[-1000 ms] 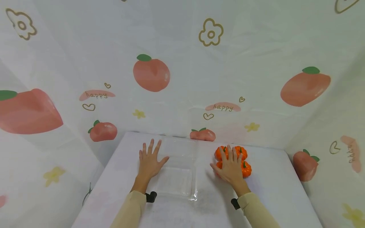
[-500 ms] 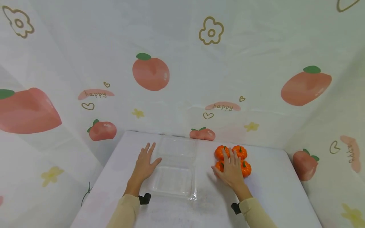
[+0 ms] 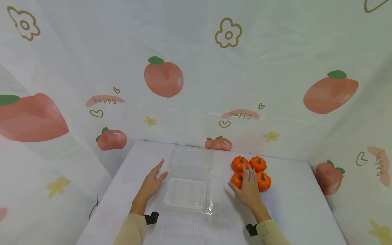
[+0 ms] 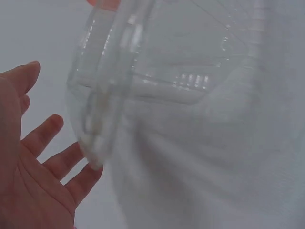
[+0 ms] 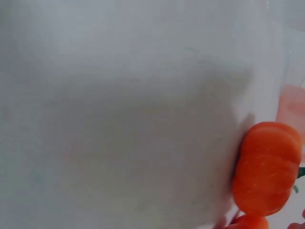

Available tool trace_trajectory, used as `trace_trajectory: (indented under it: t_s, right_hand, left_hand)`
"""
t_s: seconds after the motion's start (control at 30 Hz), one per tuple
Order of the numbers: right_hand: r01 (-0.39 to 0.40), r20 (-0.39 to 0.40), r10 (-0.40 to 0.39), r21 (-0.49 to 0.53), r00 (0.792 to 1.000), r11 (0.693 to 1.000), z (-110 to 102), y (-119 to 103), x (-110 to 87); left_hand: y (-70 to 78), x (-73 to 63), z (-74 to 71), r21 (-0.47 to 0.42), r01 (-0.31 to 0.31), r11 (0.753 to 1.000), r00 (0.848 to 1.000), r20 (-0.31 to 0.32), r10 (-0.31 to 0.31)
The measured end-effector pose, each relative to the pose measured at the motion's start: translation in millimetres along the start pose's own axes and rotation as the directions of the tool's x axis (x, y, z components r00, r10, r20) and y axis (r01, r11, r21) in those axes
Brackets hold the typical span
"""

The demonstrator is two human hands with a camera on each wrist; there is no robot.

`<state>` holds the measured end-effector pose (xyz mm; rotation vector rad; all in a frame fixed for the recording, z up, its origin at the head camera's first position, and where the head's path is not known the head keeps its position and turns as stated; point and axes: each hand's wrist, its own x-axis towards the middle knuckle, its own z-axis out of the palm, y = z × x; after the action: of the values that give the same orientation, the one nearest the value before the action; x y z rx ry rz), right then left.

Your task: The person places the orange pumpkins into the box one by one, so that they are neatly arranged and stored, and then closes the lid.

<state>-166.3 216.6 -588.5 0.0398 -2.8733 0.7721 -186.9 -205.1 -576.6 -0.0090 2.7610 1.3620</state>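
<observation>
A clear plastic clamshell box (image 3: 186,194) lies opened out on the table, its lid (image 3: 193,158) toward the back wall. Beside its left edge is my left hand (image 3: 150,183), fingers extended. In the left wrist view the fingertips of that hand (image 4: 45,183) overlap the box's rim (image 4: 102,109); contact cannot be told. Several small orange pumpkins with green stems, one of them a back-right pumpkin (image 3: 258,164), sit grouped at the right. My right hand (image 3: 249,192) hovers over or rests among them, fingers loosely spread, partly hiding the front pumpkins. One pumpkin (image 5: 267,167) shows in the right wrist view.
The white table (image 3: 294,204) ends at a fabric backdrop (image 3: 196,112) printed with peaches, flowers and hearts. Side drapes rise at left and right. A thin dark cord (image 3: 95,204) hangs by the table's left edge.
My left hand has drawn back leftward and toward me, away from the box, and turned more on its side. My right hand has shifted slightly toward me, its fingers closer together. Box and pumpkins stay put.
</observation>
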Motion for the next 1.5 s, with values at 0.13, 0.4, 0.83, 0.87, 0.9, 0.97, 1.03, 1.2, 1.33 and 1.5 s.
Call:
trace_trajectory:
  t_s: [0.13,0.4,0.83,0.87,0.9,0.97,1.03,1.2,1.33,1.5]
  right_hand:
    - [-0.018,-0.002,0.018,0.038,1.000,0.999,4.5,5.8,-5.3]
    - [-0.058,-0.001,0.059,0.130,0.998,0.990,9.2,10.0,-10.1]
    - [-0.219,0.051,0.213,0.247,0.976,0.944,11.0,11.8,-9.1]
    - [-0.220,0.048,0.215,0.246,0.975,0.944,11.6,11.8,-9.1]
    - [-0.222,0.048,0.217,0.245,0.975,0.944,12.3,12.0,-9.2]
    - [-0.231,0.051,0.225,0.247,0.973,0.941,13.9,12.9,-9.4]
    - [-0.257,0.074,0.247,0.257,0.966,0.931,15.2,13.2,-9.7]
    - [-0.335,0.133,0.309,0.303,0.942,0.892,17.6,13.0,-10.8]
    - [-0.347,0.132,0.322,0.321,0.938,0.881,19.7,13.0,-10.8]
    - [-0.375,0.147,0.346,0.335,0.927,0.864,22.2,12.4,-9.8]
  left_hand:
    - [-5.1,-5.3,2.8,-0.063,0.047,0.997,0.999,0.006,-0.047]
    - [-12.6,-11.6,7.2,-0.127,0.088,0.988,0.995,-0.027,-0.092]
    - [-13.1,-16.1,10.9,-0.235,0.060,0.970,0.998,-0.016,-0.066]
    - [-13.7,-16.0,11.1,-0.239,0.060,0.969,0.998,-0.014,-0.065]
    - [-14.6,-15.6,11.5,-0.249,0.063,0.966,0.998,-0.013,-0.069]
    - [-15.9,-14.9,12.8,-0.276,0.071,0.958,0.997,-0.010,-0.077]
    - [-17.3,-14.4,14.5,-0.313,0.090,0.946,0.995,-0.010,-0.098]
    - [-18.5,-15.8,20.0,-0.434,0.160,0.887,0.984,0.002,-0.177]
    - [-17.9,-17.6,25.1,-0.527,0.188,0.829,0.976,0.007,-0.217]
    - [-20.6,-19.2,29.0,-0.578,0.184,0.795,0.971,-0.016,-0.237]
